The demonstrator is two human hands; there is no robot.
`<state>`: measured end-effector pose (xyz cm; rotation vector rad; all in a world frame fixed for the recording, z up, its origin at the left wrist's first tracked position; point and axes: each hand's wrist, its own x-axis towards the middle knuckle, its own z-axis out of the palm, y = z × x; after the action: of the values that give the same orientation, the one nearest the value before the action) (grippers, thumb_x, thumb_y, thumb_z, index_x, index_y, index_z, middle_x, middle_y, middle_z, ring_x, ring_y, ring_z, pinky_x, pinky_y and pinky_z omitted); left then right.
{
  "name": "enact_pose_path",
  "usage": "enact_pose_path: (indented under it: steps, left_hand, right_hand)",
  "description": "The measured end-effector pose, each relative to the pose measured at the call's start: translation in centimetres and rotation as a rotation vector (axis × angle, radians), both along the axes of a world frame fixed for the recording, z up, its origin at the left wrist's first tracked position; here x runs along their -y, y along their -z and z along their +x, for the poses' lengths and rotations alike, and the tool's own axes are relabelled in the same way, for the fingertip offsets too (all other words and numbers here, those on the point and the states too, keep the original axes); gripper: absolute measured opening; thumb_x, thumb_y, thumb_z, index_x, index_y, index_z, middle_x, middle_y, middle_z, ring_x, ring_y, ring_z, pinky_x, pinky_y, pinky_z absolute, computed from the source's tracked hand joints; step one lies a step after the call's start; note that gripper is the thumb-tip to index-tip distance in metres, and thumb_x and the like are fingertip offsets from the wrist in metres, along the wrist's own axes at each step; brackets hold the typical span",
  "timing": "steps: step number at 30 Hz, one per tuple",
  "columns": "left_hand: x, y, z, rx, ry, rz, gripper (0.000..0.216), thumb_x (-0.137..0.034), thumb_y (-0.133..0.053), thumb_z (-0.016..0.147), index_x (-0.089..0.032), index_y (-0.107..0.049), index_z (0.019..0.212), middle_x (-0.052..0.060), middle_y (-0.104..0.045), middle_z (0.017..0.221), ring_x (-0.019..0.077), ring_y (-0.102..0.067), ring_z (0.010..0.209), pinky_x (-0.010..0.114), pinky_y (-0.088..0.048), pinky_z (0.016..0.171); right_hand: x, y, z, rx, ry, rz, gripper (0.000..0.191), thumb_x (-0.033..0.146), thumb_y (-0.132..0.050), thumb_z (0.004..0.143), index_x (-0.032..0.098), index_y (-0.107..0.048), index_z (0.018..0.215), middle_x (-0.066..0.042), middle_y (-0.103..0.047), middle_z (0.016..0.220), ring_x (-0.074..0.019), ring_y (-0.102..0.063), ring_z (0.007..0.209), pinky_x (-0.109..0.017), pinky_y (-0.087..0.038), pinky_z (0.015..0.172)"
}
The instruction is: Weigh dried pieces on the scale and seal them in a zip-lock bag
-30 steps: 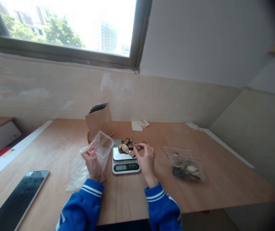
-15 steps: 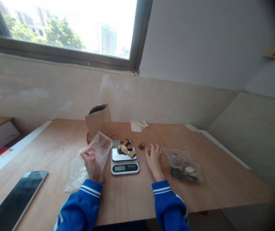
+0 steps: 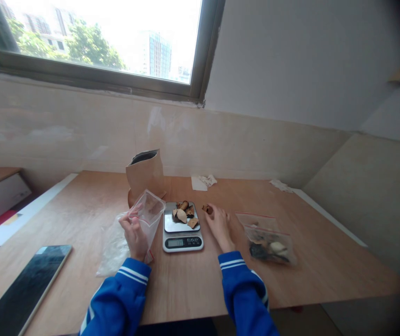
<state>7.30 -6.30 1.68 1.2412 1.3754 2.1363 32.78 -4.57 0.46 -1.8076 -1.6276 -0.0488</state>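
A dark phone (image 3: 25, 289) lies flat at the bench's (image 3: 193, 284) left front corner. To its right, the left hand (image 3: 134, 235) is clamped on a clear zip bag (image 3: 147, 212), holding it upright with its mouth open above a heap of flat clear bags (image 3: 114, 249). At twelve o'clock from that hand stands an open brown paper pouch (image 3: 145, 173). Just right of the zip bag sits a small scale (image 3: 182, 228) with several dried brown pieces (image 3: 183, 214) on its steel plate. The right hand (image 3: 219, 225) rests on the bench at three o'clock from the scale, its fingertips pinched on one loose dried piece (image 3: 207, 209). Farther right lies a filled bag (image 3: 269, 245), and crumpled paper (image 3: 204, 181) lies toward the wall.
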Motion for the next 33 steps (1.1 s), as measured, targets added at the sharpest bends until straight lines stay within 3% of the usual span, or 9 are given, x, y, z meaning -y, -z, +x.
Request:
enact_pose_path:
  steps: [3,7,14,19,23,26,29,33]
  left_hand:
    - [0.1,-0.2,0.1,0.002,0.008,-0.001,0.028,-0.044,-0.039,0.092,-0.019,-0.048,0.101,0.009,-0.063,0.111,0.0204,-0.058,0.104,0.036,-0.041,0.092]
    - [0.2,-0.3,0.1,0.007,0.016,-0.023,0.027,-0.043,-0.042,0.091,-0.019,-0.049,0.100,0.009,-0.063,0.110,0.0203,-0.059,0.103,0.036,-0.042,0.092]
    - [0.0,0.3,-0.4,-0.034,-0.015,-0.070,0.028,-0.044,-0.041,0.091,-0.019,-0.049,0.100,0.008,-0.062,0.105,0.0201,-0.059,0.097,0.036,-0.042,0.089]
    - [0.0,0.3,-0.4,-0.046,-0.012,-0.067,0.026,-0.043,-0.041,0.091,-0.018,-0.048,0.099,0.009,-0.062,0.106,0.0203,-0.058,0.099,0.037,-0.041,0.091]
    - [0.0,0.3,-0.4,-0.043,-0.011,-0.071,0.027,-0.042,-0.042,0.091,-0.018,-0.050,0.100,0.009,-0.062,0.107,0.0201,-0.059,0.098,0.036,-0.042,0.089]
    - [0.0,0.4,-0.3,-0.047,0.010,-0.075,0.027,-0.042,-0.042,0.091,-0.019,-0.049,0.103,0.009,-0.063,0.107,0.0207,-0.059,0.101,0.038,-0.041,0.093]
    - [-0.1,0.5,-0.4,-0.039,0.012,-0.078,0.028,-0.043,-0.042,0.091,-0.019,-0.049,0.103,0.009,-0.063,0.104,0.0220,-0.059,0.103,0.039,-0.040,0.095]
    - [-0.3,0.7,-0.4,-0.044,-0.004,-0.084,0.029,-0.044,-0.041,0.091,-0.018,-0.048,0.102,0.010,-0.063,0.106,0.0227,-0.060,0.098,0.040,-0.043,0.089]
  right_hand:
    - [2.0,-1.7,-2.7,-0.156,-0.083,0.134,0.038,0.037,-0.050,0.087,0.017,-0.055,0.119,-0.011,-0.065,0.102,-0.0232,-0.058,0.092,-0.036,-0.043,0.082]
    - [4.6,-2.7,-7.0,-0.159,-0.269,0.137,0.031,0.033,-0.052,0.087,0.019,-0.055,0.114,-0.008,-0.064,0.097,-0.0222,-0.057,0.090,-0.035,-0.045,0.080]
    - [4.8,-1.8,-10.3,0.045,-0.188,0.119,0.029,0.030,-0.059,0.084,0.021,-0.057,0.111,-0.014,-0.052,0.120,-0.0298,-0.049,0.109,-0.045,-0.043,0.089]
    - [4.9,-1.3,-10.1,0.029,-0.138,0.133,0.042,0.035,-0.058,0.083,0.020,-0.050,0.121,-0.015,-0.046,0.125,-0.0303,-0.047,0.112,-0.046,-0.043,0.089]
    - [4.5,-1.3,-8.7,-0.082,-0.092,0.203,0.032,0.037,-0.048,0.089,0.019,-0.053,0.115,-0.014,-0.048,0.120,-0.0283,-0.047,0.113,-0.045,-0.040,0.091]
    - [2.5,-1.8,-7.1,-0.160,-0.076,0.200,0.028,0.033,-0.041,0.092,0.019,-0.058,0.108,-0.012,-0.052,0.111,-0.0257,-0.049,0.108,-0.043,-0.038,0.092]
    - [-0.6,-2.5,-5.7,-0.206,-0.023,0.107,0.030,0.038,-0.044,0.090,0.017,-0.061,0.104,-0.013,-0.054,0.108,-0.0273,-0.049,0.104,-0.043,-0.038,0.091]
    - [-3.8,-3.2,-4.8,-0.233,-0.035,-0.176,0.041,0.051,-0.043,0.088,0.017,-0.064,0.100,-0.017,-0.055,0.110,-0.0322,-0.048,0.110,-0.047,-0.036,0.092]
